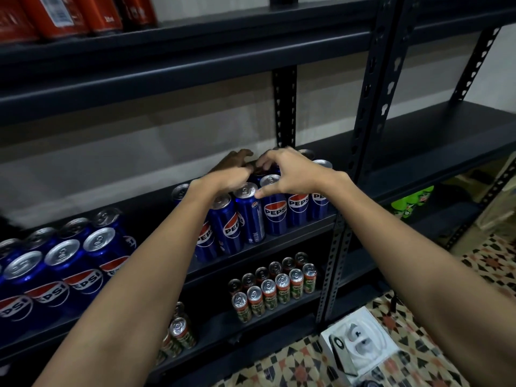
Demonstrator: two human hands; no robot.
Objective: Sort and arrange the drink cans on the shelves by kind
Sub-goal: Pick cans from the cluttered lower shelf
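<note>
Both my hands reach forward over a cluster of upright blue Pepsi cans on the middle shelf, directly ahead. My left hand and right hand are close together, fingers curled above the can tops; whether either grips a can, I cannot tell. Both hands are about equally near.

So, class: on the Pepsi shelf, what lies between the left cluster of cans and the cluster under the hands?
Head view: the left forearm crosses that gap between the left Pepsi cluster and the right Pepsi cluster; behind it, only dark shelf shows.
</note>
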